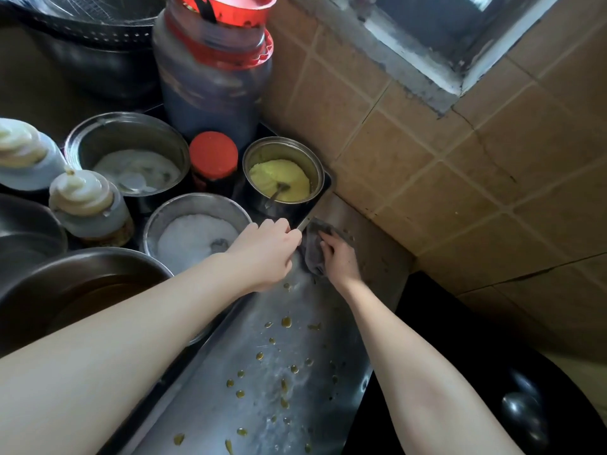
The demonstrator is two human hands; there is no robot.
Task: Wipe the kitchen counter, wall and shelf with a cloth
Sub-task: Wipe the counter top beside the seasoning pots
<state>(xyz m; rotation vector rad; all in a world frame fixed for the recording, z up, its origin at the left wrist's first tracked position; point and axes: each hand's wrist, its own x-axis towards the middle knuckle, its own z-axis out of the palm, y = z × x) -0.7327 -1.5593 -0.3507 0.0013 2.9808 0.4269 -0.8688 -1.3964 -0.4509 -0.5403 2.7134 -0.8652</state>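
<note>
From my remote seat I see, at the far left, two clear squeeze bottles with cream swirled caps [87, 205] standing beside a large steel basin of brown liquid [82, 290]. Next come a round steel pot of white paste [131, 159] and a steel bowl of white grainy powder [197, 238], with a small red-capped jar [213, 159] and a tall dark-filled plastic jar with a red lid [213, 77] behind them. A steel pot of yellow powder [284, 174], a spoon sunk in it, sits in the corner of the black tray [325, 185] that carries these containers. My left hand [266, 254] is curled around the tray's near edge; the fingers look closed on the rim, though their tips are hidden from me. Just to its right, my right hand [340, 257] presses flat, fingers together, on a crumpled grey cloth [313, 251], which lies on the shiny steel counter [262, 389] right beside the tray's corner, close to where the counter meets the tan tiled wall [460, 175]. Brownish oily droplets [285, 321] dot the counter nearer to me. At the far right lies a dark wok [525, 405].
</note>
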